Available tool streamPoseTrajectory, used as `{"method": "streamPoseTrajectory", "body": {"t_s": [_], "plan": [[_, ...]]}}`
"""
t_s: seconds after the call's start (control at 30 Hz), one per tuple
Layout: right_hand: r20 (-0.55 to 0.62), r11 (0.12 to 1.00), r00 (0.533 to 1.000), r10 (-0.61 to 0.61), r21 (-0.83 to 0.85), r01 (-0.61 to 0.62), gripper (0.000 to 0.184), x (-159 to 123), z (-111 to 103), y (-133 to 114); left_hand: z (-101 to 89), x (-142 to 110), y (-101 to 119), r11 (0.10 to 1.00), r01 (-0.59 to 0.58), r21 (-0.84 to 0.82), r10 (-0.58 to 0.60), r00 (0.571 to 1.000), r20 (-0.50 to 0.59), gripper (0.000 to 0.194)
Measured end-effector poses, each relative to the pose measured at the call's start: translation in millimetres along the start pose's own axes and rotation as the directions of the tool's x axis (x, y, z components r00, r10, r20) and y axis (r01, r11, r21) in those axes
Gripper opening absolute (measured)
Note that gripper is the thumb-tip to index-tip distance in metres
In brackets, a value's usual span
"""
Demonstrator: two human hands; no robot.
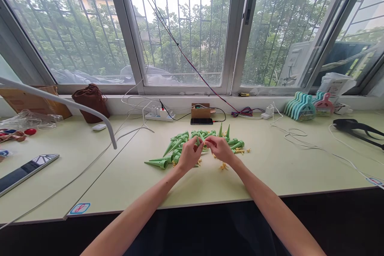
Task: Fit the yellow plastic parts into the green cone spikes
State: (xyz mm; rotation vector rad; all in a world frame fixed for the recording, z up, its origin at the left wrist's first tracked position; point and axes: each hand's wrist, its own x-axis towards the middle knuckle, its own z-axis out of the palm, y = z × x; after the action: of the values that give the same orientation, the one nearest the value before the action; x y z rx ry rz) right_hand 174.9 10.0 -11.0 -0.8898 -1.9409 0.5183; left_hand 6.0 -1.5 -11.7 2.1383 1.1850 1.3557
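Note:
My left hand (190, 154) is closed with thumb and fingertips around a green plastic spike (198, 141), partly hidden by the fingers. Right beside it, my right hand (221, 149) makes a pinch at the same spot; whatever lies between its fingertips is too small and covered to name. Around both hands spreads a pile of green plastic spikes (180, 140), hollow cones with wide ribbed caps. Two of them (227, 131) stand point up behind my right hand. Small yellow plastic pieces (223, 166) lie below and beside the hands.
Behind the pile are a black phone (201, 121), a small cardboard box (200, 111) and a power strip (160, 116). A grey curved arm (99, 114) hangs at left above a tablet (27, 172). Teal hangers (301, 107), white cables (318, 147) and black straps (357, 126) lie right.

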Motion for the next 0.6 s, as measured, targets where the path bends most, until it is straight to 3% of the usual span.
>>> {"method": "streamPoseTrajectory", "body": {"t_s": [0.6], "plan": [[-0.028, 1.0, 1.0, -0.003, 0.006, 0.004, 0.017, 1.6, 0.0, -3.0, -0.7, -0.6, 1.5, 0.999, -0.001, -0.041, 0.0, 1.0, -0.015, 0.019]]}}
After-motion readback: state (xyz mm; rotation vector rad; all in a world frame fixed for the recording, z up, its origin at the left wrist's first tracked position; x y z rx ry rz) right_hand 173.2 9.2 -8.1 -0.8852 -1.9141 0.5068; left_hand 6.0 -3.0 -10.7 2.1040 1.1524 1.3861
